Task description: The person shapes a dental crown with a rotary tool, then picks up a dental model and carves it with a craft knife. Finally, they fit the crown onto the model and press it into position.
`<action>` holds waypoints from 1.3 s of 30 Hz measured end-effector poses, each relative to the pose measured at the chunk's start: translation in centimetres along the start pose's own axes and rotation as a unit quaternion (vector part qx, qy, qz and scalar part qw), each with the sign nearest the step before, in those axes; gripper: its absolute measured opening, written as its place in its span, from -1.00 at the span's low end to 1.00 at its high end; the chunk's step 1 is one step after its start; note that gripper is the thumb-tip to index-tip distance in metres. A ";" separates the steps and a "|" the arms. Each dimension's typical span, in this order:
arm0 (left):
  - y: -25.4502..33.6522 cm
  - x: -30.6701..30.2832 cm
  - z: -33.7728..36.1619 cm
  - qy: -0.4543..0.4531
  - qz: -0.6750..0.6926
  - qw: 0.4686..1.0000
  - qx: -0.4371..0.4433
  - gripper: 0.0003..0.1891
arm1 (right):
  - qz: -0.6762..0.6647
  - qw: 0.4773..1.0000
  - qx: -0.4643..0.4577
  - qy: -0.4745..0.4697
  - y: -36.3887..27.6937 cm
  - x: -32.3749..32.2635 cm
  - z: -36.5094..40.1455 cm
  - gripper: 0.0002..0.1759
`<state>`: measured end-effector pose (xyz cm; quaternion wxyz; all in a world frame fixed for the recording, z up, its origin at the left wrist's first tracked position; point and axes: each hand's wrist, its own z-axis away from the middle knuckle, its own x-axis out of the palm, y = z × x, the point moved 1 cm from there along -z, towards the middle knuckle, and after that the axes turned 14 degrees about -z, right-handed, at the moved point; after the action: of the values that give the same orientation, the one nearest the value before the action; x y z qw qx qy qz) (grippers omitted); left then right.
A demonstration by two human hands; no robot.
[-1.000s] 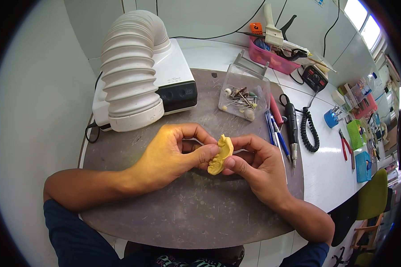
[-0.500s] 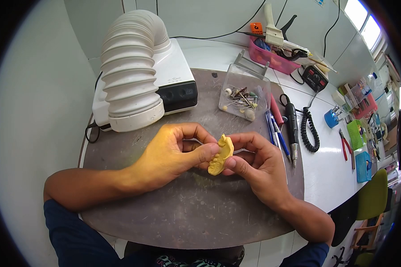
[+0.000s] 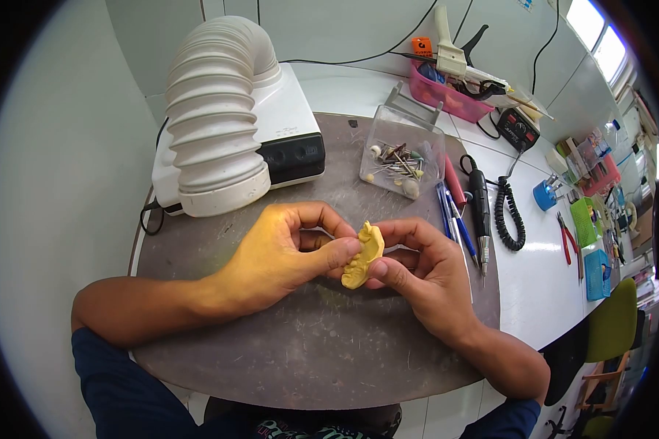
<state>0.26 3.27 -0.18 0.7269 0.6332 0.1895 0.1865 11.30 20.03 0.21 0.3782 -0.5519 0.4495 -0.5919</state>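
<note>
A small yellow dental cast (image 3: 364, 257) is held above the grey-brown work board (image 3: 293, 358), tilted on its side with a row of tooth shapes toward the left. My left hand (image 3: 285, 252) pinches its left edge between thumb and fingers. My right hand (image 3: 425, 274) grips the cast from the right, thumb on its lower face and fingers behind it. The far fingertips of both hands are partly hidden by the cast and thumbs.
A white machine (image 3: 293, 102) with a ribbed hose (image 3: 216, 117) stands back left. A clear box of burs (image 3: 403, 157), blue pens (image 3: 458, 223) and a black handpiece (image 3: 479, 212) lie back right. Beyond are a pink basket (image 3: 447, 95) and red pliers (image 3: 566, 238).
</note>
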 end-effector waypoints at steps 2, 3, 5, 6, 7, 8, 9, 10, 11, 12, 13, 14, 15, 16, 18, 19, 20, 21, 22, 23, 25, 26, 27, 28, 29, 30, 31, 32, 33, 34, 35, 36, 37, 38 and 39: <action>0.0 0.0 0.0 0.000 0.000 1.000 -0.001 -0.78 | 0.000 1.000 -0.001 0.000 0.0 0.0 0.0 -0.60; 0.1 0.0 0.0 0.000 0.001 1.000 -0.002 -0.78 | -0.001 1.000 -0.002 0.001 -0.1 0.1 0.0 -0.60; 0.0 0.0 0.0 0.000 0.000 1.000 -0.002 -0.78 | -0.001 1.000 -0.003 0.001 -0.1 0.1 0.0 -0.60; 0.0 0.0 0.0 0.001 0.000 1.000 -0.001 -0.78 | -0.001 1.000 -0.003 0.001 0.0 0.1 0.0 -0.60; 0.0 0.0 0.0 0.001 0.000 1.000 -0.001 -0.78 | 0.000 1.000 -0.003 0.000 0.0 0.1 0.0 -0.60; 0.0 0.0 0.0 0.001 -0.006 1.000 0.000 -0.78 | 0.000 1.000 -0.003 0.001 0.0 0.0 0.0 -0.60; 0.0 0.0 0.0 0.001 -0.013 1.000 0.001 -0.78 | -0.001 1.000 -0.003 0.001 0.0 0.0 0.0 -0.60; 0.0 0.0 0.0 0.001 -0.013 1.000 0.001 -0.78 | -0.002 1.000 -0.003 0.001 0.1 0.0 0.0 -0.60; 0.0 0.0 0.0 -0.002 -0.011 1.000 -0.003 -0.78 | -0.002 1.000 -0.003 0.001 0.1 0.1 0.0 -0.60; 0.1 0.0 0.0 -0.005 -0.009 1.000 -0.006 -0.78 | -0.001 1.000 -0.003 0.002 0.0 0.1 0.0 -0.60; 0.0 0.0 0.0 -0.005 -0.009 1.000 -0.006 -0.78 | 0.001 1.000 -0.004 0.002 0.0 0.1 0.0 -0.59; 0.0 0.0 0.0 -0.006 -0.008 1.000 -0.007 -0.78 | 0.001 1.000 -0.004 0.002 0.0 0.1 0.0 -0.59; 0.0 0.0 0.0 -0.007 -0.006 1.000 -0.009 -0.78 | 0.002 1.000 -0.006 0.002 0.1 0.1 0.0 -0.59; 0.0 0.0 0.0 -0.007 -0.006 1.000 -0.009 -0.78 | 0.003 1.000 -0.007 0.001 0.1 0.1 0.0 -0.59; 0.1 0.0 0.0 -0.005 -0.032 0.999 0.004 -0.77 | 0.006 1.000 -0.010 -0.001 0.2 0.1 0.0 -0.60; 0.1 0.0 0.0 -0.005 -0.031 0.999 0.004 -0.77 | 0.009 1.000 -0.013 -0.003 0.2 0.1 0.0 -0.60; 0.1 0.0 0.0 -0.002 -0.039 0.999 0.001 -0.78 | 0.009 1.000 -0.013 -0.003 0.2 0.1 0.0 -0.60; 0.2 0.0 0.0 0.001 -0.046 0.999 -0.001 -0.78 | 0.015 1.000 -0.016 -0.001 0.2 0.1 0.0 -0.61; 0.2 0.0 0.0 0.001 -0.047 0.999 -0.001 -0.78 | 0.021 1.000 -0.020 0.002 0.1 0.1 0.1 -0.62; 0.2 0.0 0.1 0.003 -0.061 0.998 0.014 -0.78 | 0.021 1.000 -0.020 0.002 0.2 0.1 0.0 -0.62; 0.1 0.1 0.0 -0.002 -0.073 0.997 0.030 -0.79 | 0.015 1.000 -0.022 0.005 0.3 0.0 0.1 -0.63; 0.0 0.2 0.0 0.003 -0.085 0.996 0.033 -0.79 | 0.017 0.999 -0.023 0.014 0.2 -0.1 0.2 -0.63; 0.0 0.2 0.0 0.007 -0.096 0.995 0.037 -0.79 | 0.037 0.999 -0.021 0.002 0.3 -0.1 0.1 -0.64; 0.1 0.3 0.0 -0.004 -0.094 0.995 0.038 -0.79 | 0.057 0.998 -0.019 -0.009 0.3 -0.1 0.1 -0.64; 0.4 0.4 0.2 -0.007 -0.106 0.994 0.024 -0.79 | 0.085 0.996 -0.034 -0.014 0.4 -0.3 0.1 -0.65; 0.7 0.4 0.2 -0.009 -0.118 0.993 0.010 -0.78 | 0.087 0.996 -0.035 -0.003 -0.1 -0.5 0.4 -0.65; 0.7 0.6 0.2 -0.007 -0.124 0.992 0.004 -0.81 | 0.154 0.987 -0.049 -0.006 -0.7 -0.6 0.8 -0.65; 0.9 0.7 0.1 -0.018 -0.124 0.992 0.006 -0.81 | 0.219 0.974 -0.060 -0.010 -1.3 -0.8 1.1 -0.66; 1.1 0.7 0.1 -0.030 -0.231 0.972 0.032 -0.83 | 0.258 0.961 -0.103 0.006 -2.1 -1.4 1.3 -0.65; 1.2 0.7 0.1 -0.039 -0.333 0.940 0.058 -0.85 | 0.274 0.954 -0.117 0.041 -3.1 -2.0 1.5 -0.71; 1.2 1.0 0.2 -0.024 -0.342 0.936 0.082 -0.87 | 0.367 0.914 -0.159 0.065 -4.3 -2.5 1.7 -0.76; 1.0 1.2 0.3 -0.031 -0.337 0.937 0.082 -0.87 | 0.457 0.863 -0.198 0.085 -5.3 -3.2 2.0 -0.80; 0.9 1.3 0.4 -0.016 -0.361 0.925 0.120 -0.86 | 0.505 0.833 -0.202 0.102 -5.8 -4.0 2.4 -0.84; 0.9 1.4 0.5 0.000 -0.384 0.910 0.159 -0.86 | 0.551 0.800 -0.206 0.117 -6.2 -4.7 3.0 -0.88; 0.9 1.5 0.5 -0.002 -0.381 0.911 0.160 -0.86 | 0.547 0.812 -0.161 0.124 -6.1 -5.1 3.5 -0.88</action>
<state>1.79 3.68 0.69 0.6324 0.6208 0.4420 -0.1388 15.61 26.37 4.34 0.4869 -0.1894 0.8089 -0.2697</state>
